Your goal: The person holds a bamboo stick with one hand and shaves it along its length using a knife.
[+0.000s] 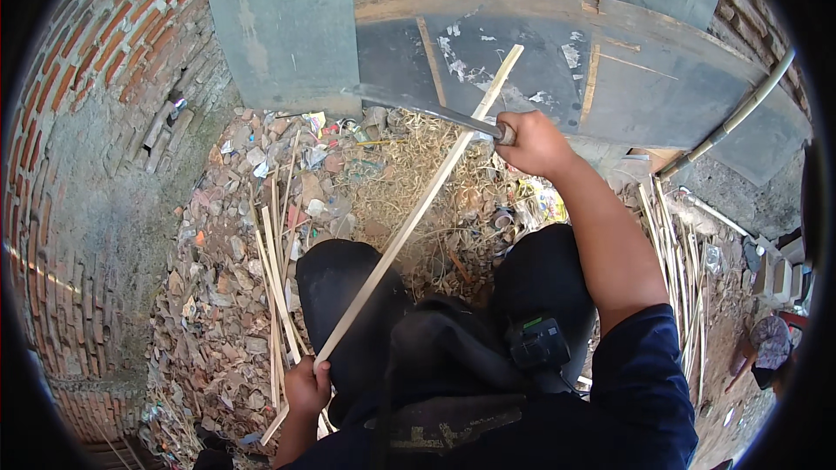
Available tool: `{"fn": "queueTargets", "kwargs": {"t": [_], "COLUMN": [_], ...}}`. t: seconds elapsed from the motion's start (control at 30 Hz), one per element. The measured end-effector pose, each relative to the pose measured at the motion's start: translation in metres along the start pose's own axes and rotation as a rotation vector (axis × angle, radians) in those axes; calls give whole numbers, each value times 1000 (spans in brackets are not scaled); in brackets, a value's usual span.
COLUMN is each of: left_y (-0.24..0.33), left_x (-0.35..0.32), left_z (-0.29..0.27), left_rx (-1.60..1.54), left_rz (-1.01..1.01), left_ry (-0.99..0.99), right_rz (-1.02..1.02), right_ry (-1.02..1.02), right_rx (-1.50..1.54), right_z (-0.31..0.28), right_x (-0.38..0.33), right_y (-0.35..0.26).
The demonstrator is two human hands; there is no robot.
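Observation:
A long pale strip, bamboo or wood (421, 204), slants across my lap from lower left to upper right. Near its lower end, my left hand (308, 387) is closed around it. My right hand (533, 144) grips the dark handle of a long-bladed machete (427, 108). The blade points left and crosses the strip near its upper end; whether its edge bites into the strip, I cannot tell. Curly pale shavings (409, 157) lie on the ground below, beyond my knees.
Thin strips lie in a bundle (277, 283) at my left and another (684, 278) at my right. Rubble (226, 296) and litter cover the ground. Grey panels (287, 35) stand ahead, a brick wall (78, 122) at left. Another person (766, 352) is at the far right.

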State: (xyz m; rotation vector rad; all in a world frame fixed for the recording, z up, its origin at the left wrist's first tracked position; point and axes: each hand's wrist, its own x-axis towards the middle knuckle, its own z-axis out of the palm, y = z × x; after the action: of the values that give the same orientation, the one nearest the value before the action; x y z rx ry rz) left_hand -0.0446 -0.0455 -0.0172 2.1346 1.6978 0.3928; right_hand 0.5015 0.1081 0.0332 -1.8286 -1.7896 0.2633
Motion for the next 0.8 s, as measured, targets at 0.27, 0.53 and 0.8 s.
{"fn": "queueTargets", "kwargs": {"t": [0.27,0.53,0.8], "left_y": [5,-3,0], "left_x": [3,1,2], "left_z": [-1,4,-3], "left_rx": [93,42,121], "left_rz": [14,35,-5], "left_ry": [13,1,4], "right_rz": [171,155,179], "right_ry": [-90,-136,2], "right_rx": [-148,-100,-55], "right_z": [-7,-6,-8], "right_x": [-1,6,-2], "right_y": [21,11,2]}}
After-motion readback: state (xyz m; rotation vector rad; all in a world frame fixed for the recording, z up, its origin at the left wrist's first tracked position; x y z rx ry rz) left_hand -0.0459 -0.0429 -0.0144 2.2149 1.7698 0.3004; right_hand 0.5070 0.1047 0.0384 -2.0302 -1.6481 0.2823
